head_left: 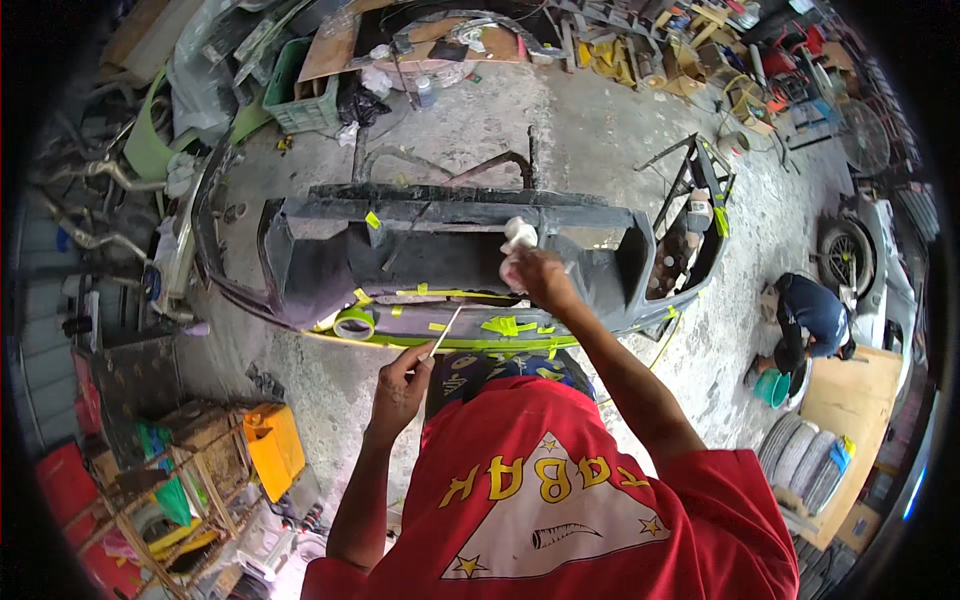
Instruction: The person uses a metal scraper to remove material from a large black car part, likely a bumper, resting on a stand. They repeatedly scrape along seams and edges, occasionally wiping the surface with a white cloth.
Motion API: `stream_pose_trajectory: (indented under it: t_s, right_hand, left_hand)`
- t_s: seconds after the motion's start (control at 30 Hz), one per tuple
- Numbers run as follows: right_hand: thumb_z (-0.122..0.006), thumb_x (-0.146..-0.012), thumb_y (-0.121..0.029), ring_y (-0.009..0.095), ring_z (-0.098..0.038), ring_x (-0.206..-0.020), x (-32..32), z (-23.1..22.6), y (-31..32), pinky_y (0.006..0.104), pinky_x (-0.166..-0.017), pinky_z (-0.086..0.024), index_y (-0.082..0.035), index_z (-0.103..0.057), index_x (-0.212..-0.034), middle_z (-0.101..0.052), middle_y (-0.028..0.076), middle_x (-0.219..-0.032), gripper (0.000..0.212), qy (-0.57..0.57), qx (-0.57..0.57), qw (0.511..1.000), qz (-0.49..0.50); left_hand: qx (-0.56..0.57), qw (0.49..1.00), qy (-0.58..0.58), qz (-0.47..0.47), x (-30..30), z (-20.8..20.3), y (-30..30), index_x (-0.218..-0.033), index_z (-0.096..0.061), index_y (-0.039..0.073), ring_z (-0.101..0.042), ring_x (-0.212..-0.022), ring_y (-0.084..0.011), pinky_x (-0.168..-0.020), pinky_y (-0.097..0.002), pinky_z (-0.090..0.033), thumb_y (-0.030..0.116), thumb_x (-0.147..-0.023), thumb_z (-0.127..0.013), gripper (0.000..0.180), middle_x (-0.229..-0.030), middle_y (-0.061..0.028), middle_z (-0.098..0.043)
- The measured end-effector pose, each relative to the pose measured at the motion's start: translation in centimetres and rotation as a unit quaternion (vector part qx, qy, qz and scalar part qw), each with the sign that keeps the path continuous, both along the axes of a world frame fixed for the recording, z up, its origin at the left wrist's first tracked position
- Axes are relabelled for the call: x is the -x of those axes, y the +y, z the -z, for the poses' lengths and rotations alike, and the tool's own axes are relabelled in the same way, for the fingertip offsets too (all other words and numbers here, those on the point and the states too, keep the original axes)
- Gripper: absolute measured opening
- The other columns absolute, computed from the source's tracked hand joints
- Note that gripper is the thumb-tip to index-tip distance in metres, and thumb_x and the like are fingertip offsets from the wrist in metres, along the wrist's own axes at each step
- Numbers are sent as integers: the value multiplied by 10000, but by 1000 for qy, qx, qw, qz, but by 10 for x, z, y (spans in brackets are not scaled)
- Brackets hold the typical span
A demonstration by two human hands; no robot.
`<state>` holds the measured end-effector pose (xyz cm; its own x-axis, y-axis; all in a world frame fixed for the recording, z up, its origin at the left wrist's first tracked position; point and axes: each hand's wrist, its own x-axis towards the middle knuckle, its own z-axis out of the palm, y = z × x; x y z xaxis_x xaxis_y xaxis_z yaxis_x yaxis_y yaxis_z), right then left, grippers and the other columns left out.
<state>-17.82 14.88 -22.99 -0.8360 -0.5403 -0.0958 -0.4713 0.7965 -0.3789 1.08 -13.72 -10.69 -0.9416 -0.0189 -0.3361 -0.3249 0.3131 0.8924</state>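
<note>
A dark grey car bumper [400, 250] lies across a stand in front of me, with strips of yellow-green masking tape along its near edge. My left hand [402, 385] is closed around a thin white stick [447, 330], whose tip points up toward the bumper's near edge. Over the middle of the bumper, my right hand [541, 276] grips a white wad [519, 235] that looks like crumpled cloth. A roll of yellow-green masking tape [353, 324] rests at the bumper's near left edge. Short tape pieces [508, 326] stick to the surface between my hands.
Several small containers [698, 212] sit inside the bumper's right end. At the right, another person [812, 318] bends over a teal bucket [771, 388] near a wooden board [850, 420]. A green crate [300, 100] stands far left; an orange container [272, 450] and a cluttered rack [170, 500] stand near left.
</note>
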Motion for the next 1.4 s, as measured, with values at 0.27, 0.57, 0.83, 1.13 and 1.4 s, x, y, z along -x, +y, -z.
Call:
stream_pose_trajectory:
  t_s: [0.27, 0.57, 0.83, 1.13, 1.4]
  right_hand:
    - [-670, -998, -280, 418, -554, -1328, 2, 48, -88, 499, -1155, -422, -12, -633, -1343, -649, 219, -1360, 438, 78, 87, 992, -41]
    - [-677, -962, -130, 478, -509, -1377, -58, 2, -17, 535, -1158, -431, -99, -656, -1352, -565, 230, -1451, 393, 9, 201, 977, 76]
    - [-491, -1051, -59, 325, -670, -1019, -39, 6, 41, 424, -901, -544, -67, -586, -1437, -669, 197, -1182, 397, 96, 326, 820, 460]
    - [-486, -941, -100, 421, -383, -1490, 54, 70, 4, 536, -1308, -199, 38, -531, -1475, -547, 228, -1478, 554, 134, -147, 974, 108]
    - [-699, -958, -147, 434, -701, -975, -15, -12, 45, 457, -867, -573, -31, -638, -1362, -685, 240, -1158, 424, -13, 335, 869, 363]
  left_hand:
    - [3, 999, -33, -38, 24, 9, -65, -1355, -665, 15, -505, -651, -61, -598, -260, -424, 145, -1058, -614, 328, -759, -1, -564]
    - [1, 999, -41, -33, 19, 18, -94, -1362, -661, 8, -497, -652, -60, -588, -249, -409, 105, -1054, -608, 327, -758, 2, -568]
    - [3, 999, -8, -52, 42, 23, -102, -1357, -665, 27, -503, -658, -58, -586, -248, -416, 112, -1051, -617, 321, -813, -5, -599]
    - [20, 999, 8, -44, 24, -14, -100, -1363, -653, 23, -427, -609, -44, -532, -234, -340, 128, -1068, -586, 320, -746, 34, -517]
    - [38, 992, -33, -116, 2, -3, -108, -1392, -647, 37, -402, -570, -26, -510, -220, -318, 126, -1074, -582, 337, -705, 47, -495]
